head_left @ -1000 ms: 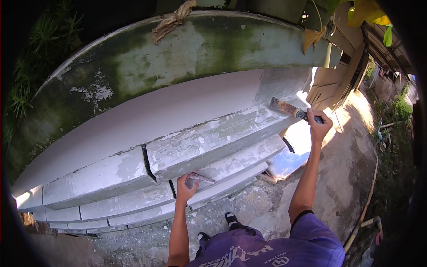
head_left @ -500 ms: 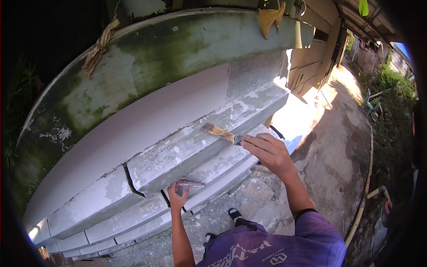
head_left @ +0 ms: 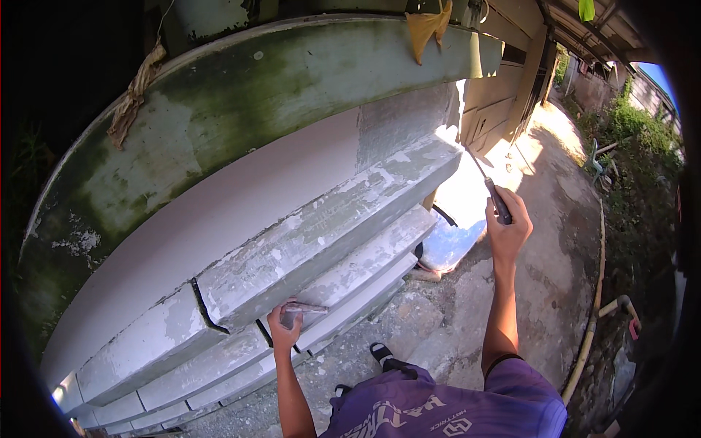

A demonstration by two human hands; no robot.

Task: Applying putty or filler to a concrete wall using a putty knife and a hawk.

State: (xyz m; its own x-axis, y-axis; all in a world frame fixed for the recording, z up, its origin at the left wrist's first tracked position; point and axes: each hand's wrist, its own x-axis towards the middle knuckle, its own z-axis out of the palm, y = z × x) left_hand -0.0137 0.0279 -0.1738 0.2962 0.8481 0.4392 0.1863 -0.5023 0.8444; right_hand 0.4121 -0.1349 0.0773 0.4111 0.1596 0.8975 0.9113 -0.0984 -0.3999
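My right hand (head_left: 510, 232) grips the dark handle of a putty knife (head_left: 498, 200). Its thin blade is turned edge-on and points up and to the left, off the right end of the top ledge (head_left: 328, 212) and apart from it. At the lower middle, my left hand (head_left: 283, 328) is closed on a small pale, flat, partly see-through piece (head_left: 312, 308) just above the second ledge (head_left: 365, 270). I cannot make out what kind of piece it is. Patchy white and grey coating covers the ledges, and dark bent strips (head_left: 203, 306) cross them.
Above the ledges curves a mossy green wall (head_left: 241, 95) with dried leaves hanging on it. A blue and white shiny bag-like thing (head_left: 449, 244) lies by the ledges' right end. Rough concrete ground (head_left: 540, 292) runs along the right, edged by a pipe (head_left: 584, 354) and plants.
My right hand has swung right, lifting the putty knife away from the top ledge and turning its blade edge-on. My left hand keeps its hold on the pale piece at the same spot.
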